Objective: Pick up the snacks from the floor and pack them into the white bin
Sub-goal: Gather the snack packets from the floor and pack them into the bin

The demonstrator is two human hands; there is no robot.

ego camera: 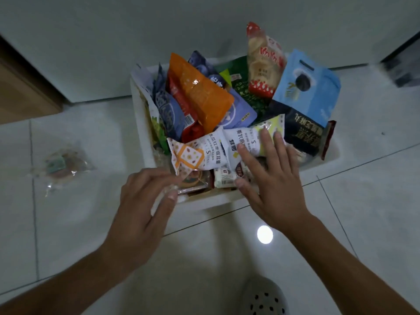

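Observation:
The white bin [139, 114] stands on the tiled floor, crammed with snack bags: an orange bag [200, 92], a light blue bag [311, 92], a red-and-white cracker bag [261, 64] and several others. My right hand [270, 178] lies flat with spread fingers on a white-and-green packet [247, 142] at the bin's near side. My left hand [145, 201] pinches the edge of a clear-wrapped snack [193, 181] at the bin's near rim. One clear packet of snacks [62, 165] lies on the floor to the left.
A white cabinet front [136, 30] rises right behind the bin. A brown wooden panel [20, 92] is at far left, a dark object [402, 67] at far right. A perforated white slipper [263, 298] shows at the bottom.

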